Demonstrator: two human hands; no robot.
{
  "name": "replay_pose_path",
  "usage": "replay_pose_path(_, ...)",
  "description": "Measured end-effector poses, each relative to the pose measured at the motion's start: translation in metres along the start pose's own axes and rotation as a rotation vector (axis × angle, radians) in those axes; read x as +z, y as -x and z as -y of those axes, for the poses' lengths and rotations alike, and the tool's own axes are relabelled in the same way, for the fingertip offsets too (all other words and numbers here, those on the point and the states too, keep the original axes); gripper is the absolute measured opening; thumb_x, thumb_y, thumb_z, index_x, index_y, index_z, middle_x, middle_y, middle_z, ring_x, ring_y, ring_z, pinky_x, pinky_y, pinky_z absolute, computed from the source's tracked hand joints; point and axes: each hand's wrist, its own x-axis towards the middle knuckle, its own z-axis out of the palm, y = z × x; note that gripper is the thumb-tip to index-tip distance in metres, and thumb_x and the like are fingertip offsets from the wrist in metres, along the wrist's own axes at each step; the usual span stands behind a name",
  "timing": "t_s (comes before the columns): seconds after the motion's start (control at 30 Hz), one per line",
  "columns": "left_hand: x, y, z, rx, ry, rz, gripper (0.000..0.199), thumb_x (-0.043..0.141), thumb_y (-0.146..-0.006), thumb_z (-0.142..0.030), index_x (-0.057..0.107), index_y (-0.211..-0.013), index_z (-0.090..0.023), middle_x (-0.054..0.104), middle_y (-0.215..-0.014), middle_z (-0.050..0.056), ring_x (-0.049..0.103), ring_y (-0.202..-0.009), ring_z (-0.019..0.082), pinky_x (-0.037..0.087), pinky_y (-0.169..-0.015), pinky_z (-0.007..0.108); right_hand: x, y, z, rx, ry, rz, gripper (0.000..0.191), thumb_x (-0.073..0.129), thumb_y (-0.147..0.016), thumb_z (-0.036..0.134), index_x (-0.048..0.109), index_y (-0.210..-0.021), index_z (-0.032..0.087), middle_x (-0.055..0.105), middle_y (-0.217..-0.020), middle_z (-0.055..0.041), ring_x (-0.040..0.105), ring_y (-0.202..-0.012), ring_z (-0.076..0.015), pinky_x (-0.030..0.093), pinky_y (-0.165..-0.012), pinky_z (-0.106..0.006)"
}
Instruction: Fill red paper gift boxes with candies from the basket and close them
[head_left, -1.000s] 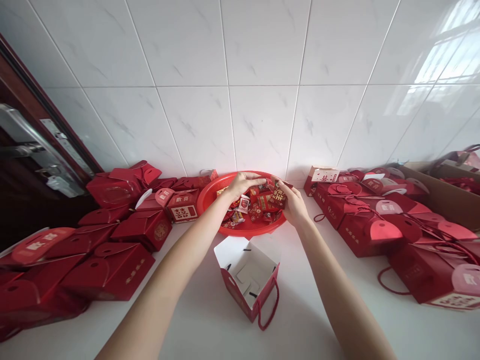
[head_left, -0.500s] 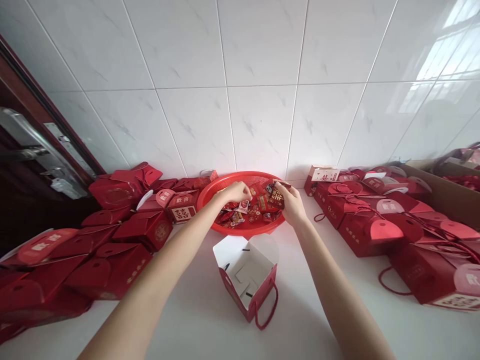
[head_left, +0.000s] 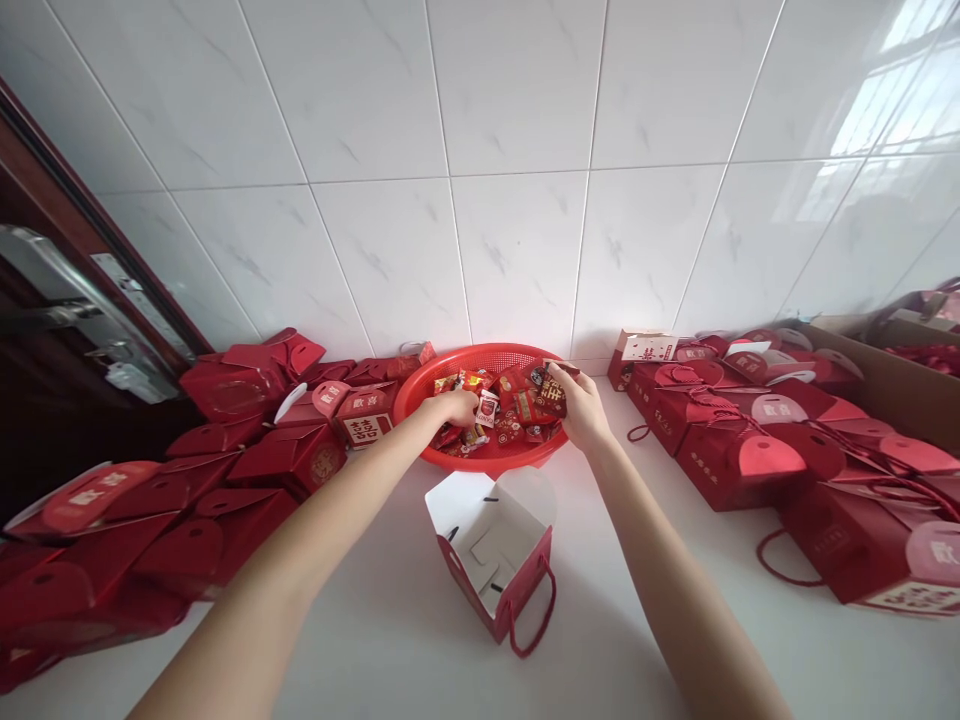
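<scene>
A red plastic basket (head_left: 487, 463) with wrapped sweets in it stands against the tiled wall. My left hand (head_left: 457, 407) is in the basket's left half, its fingers closed at a small white-and-red packet (head_left: 486, 408); whether it grips this packet is unclear. At the basket's right rim, my right hand (head_left: 585, 405) holds dark red packets with gold writing (head_left: 553, 393). An open red box (head_left: 491, 560), white inside, stands upright in front of the basket, its red cord handle hanging on the right. Its inside shows no sweets.
Closed red gift boxes (head_left: 289, 460) crowd the left side, beside a dark door with a metal handle (head_left: 90, 300). More red boxes (head_left: 735, 465) stand at the right, with a cardboard carton (head_left: 885, 385) behind them.
My left hand has moved left and slightly down within the basket, uncovering sweets at the back. My right hand stays at the right rim with its packets.
</scene>
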Motion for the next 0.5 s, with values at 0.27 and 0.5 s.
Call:
replay_pose_path(0.27,0.0005,-0.0031,-0.0001,0.139,0.14,-0.097,0.063,0.079,-0.068,-0.017,0.062,-0.129,-0.021,0.072,-0.112,0.007,0.068,-0.1,0.027,0.053,-0.076,0.029,0.0,-0.0004,-0.0005,0.0,0.014,0.001,0.034,0.082,-0.065,0.045,0.071,-0.087,0.022,0.076,-0.079,-0.0018,0.073,-0.077,-0.024,0.06,-0.067,-0.035)
replay_pose_path(0.5,0.0013,-0.0069,-0.0011,0.176,0.282,-0.139,0.062,0.063,-0.072,-0.017,0.062,-0.135,-0.022,0.076,-0.095,0.002,0.071,-0.088,0.023,0.051,-0.07,0.025,0.0007,0.001,0.0017,-0.006,0.029,-0.009,0.035,0.082,-0.064,0.045,0.072,-0.086,0.021,0.076,-0.08,-0.002,0.072,-0.08,-0.024,0.06,-0.069,-0.035)
